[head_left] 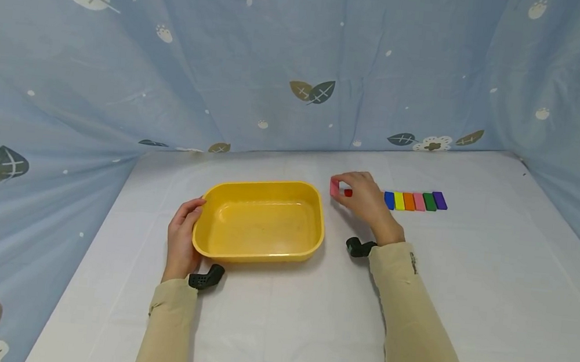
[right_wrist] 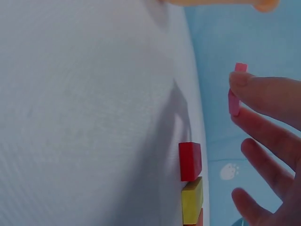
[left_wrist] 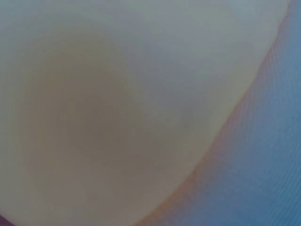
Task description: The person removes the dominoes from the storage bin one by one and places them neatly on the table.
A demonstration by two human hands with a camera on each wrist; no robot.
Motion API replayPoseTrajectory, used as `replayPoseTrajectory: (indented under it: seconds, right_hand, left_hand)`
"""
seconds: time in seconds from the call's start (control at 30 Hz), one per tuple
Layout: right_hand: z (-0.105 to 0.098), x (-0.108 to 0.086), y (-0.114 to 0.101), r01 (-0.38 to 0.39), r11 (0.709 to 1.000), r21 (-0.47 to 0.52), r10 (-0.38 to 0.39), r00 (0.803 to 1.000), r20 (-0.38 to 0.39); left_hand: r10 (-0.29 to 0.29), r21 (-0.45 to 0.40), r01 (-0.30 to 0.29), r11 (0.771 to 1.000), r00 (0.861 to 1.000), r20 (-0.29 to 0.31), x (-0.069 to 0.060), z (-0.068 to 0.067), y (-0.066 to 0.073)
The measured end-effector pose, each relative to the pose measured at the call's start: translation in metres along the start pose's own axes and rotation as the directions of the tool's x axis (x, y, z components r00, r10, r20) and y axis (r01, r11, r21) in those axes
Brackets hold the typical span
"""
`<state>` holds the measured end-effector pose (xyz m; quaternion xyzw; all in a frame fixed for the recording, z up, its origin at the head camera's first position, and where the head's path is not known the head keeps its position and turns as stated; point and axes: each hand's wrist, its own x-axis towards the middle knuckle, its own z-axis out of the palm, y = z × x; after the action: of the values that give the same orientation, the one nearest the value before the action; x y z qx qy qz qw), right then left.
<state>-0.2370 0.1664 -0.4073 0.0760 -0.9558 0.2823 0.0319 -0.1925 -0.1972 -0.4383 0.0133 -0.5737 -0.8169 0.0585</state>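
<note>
A pink rectangular block [head_left: 334, 187] is pinched between the thumb and index finger of my right hand [head_left: 367, 200], raised above the white table in the right wrist view. Beneath that hand runs a row of coloured blocks; a red block [right_wrist: 190, 161] and a yellow block [right_wrist: 192, 202] show close by. Part of the row is hidden by the hand. My left hand [head_left: 183, 240] holds the left rim of a yellow plastic basin [head_left: 256, 257], whose inside is bare. In the left wrist view only a blurred pale surface shows.
Right of my right hand the row continues with a blue block [head_left: 389, 200], an orange block [head_left: 409, 202], a green block [head_left: 429, 201] and a purple block [head_left: 439, 200]. A blue patterned curtain [head_left: 260, 56] stands behind the white table [head_left: 275, 331].
</note>
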Motion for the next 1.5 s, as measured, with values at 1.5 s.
replayPoseTrajectory:
  seconds: [1.5]
  right_hand:
    - [0.011, 0.001, 0.008, -0.052, 0.993, -0.109, 0.062, 0.994, 0.087]
  left_hand:
    - [0.003, 0.040, -0.003, 0.999, 1.000, 0.004, -0.003, 0.003, 0.005]
